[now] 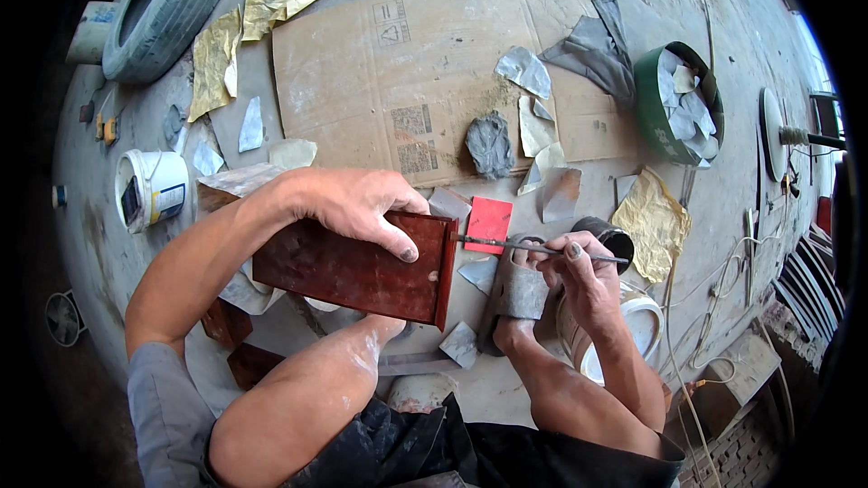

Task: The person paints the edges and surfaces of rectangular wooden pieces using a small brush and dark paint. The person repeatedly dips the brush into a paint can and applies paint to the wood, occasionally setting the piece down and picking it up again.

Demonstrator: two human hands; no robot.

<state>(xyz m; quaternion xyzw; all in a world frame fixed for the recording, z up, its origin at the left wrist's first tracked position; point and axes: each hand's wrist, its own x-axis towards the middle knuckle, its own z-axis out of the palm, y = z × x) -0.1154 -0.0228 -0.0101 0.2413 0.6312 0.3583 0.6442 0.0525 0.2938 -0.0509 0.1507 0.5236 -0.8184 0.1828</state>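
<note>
My left hand (pixel 366 208) grips a glossy red-brown wooden drawer (pixel 353 276) from above, thumb flat on its broad face. The drawer is tilted over my knees, its raised front edge toward the right. In my right hand (pixel 588 280) a thin paintbrush (pixel 506 242) is pinched between thumb and fingers. Its tip meets or nearly meets the drawer's front edge near the top corner; I cannot tell which. Behind that hand stands a dark round can (pixel 610 242), partly hidden. A red square of paper (pixel 489 224) lies on the floor beneath the brush.
A large flattened cardboard sheet (pixel 344 81) covers the floor ahead, with a grey crumpled rag (pixel 489 145) on it. Sandpaper scraps lie around. A green tub (pixel 653 108) of scraps is at far right, a white bucket (pixel 172 172) left, another white bucket (pixel 644 321) by my right forearm.
</note>
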